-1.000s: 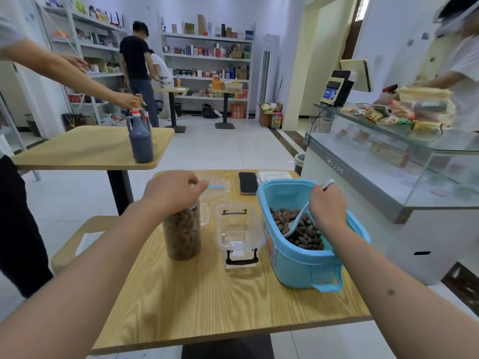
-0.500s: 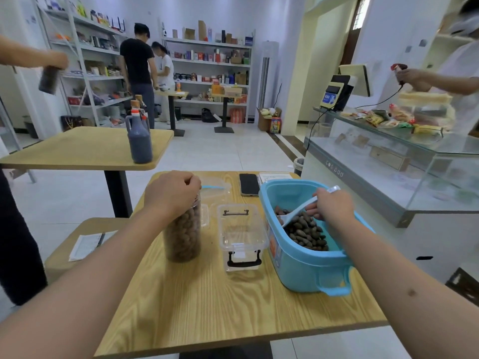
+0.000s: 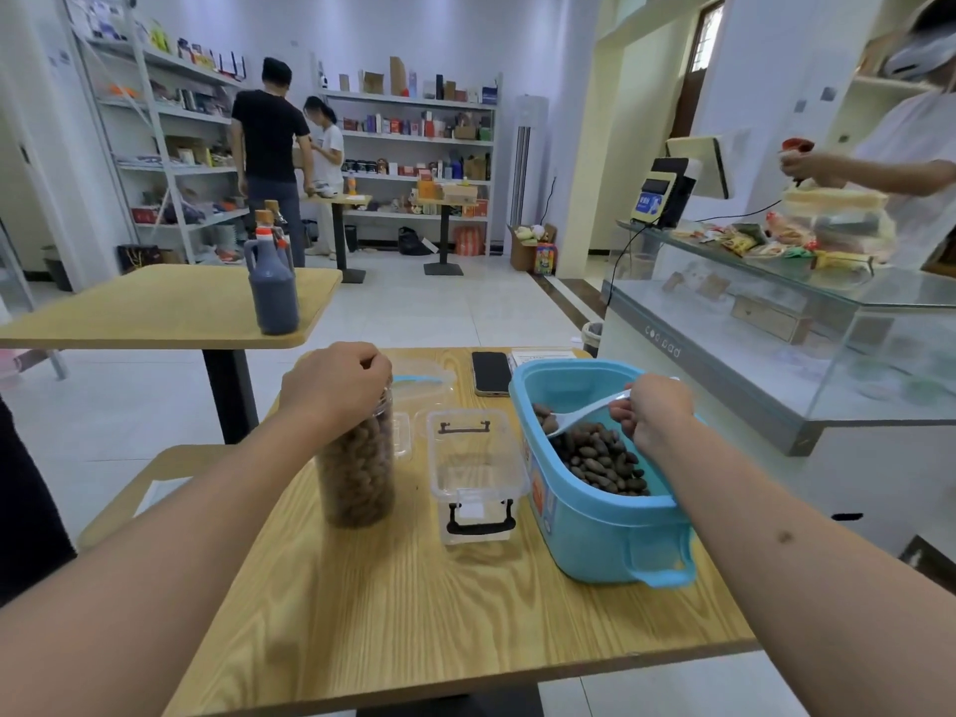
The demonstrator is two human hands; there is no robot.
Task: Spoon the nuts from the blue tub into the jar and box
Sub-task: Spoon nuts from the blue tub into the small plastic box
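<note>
Fingers of your right hand (image 3: 654,414) curl round a light white spoon (image 3: 582,417) dipped among loose, rolling nuts (image 3: 600,458) in the blue tub (image 3: 595,525). Your left hand (image 3: 336,385) grips the nearly full jar (image 3: 357,473); between them on the desk (image 3: 414,613) stands the empty box (image 3: 473,470), probably light enough to skid.

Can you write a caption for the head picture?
Right hand dips white spoon into blue tub; left hand grips jar.

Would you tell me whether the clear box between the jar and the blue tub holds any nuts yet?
Empty: the clear box is open, and only its bare clear floor shows, no nuts.
</note>
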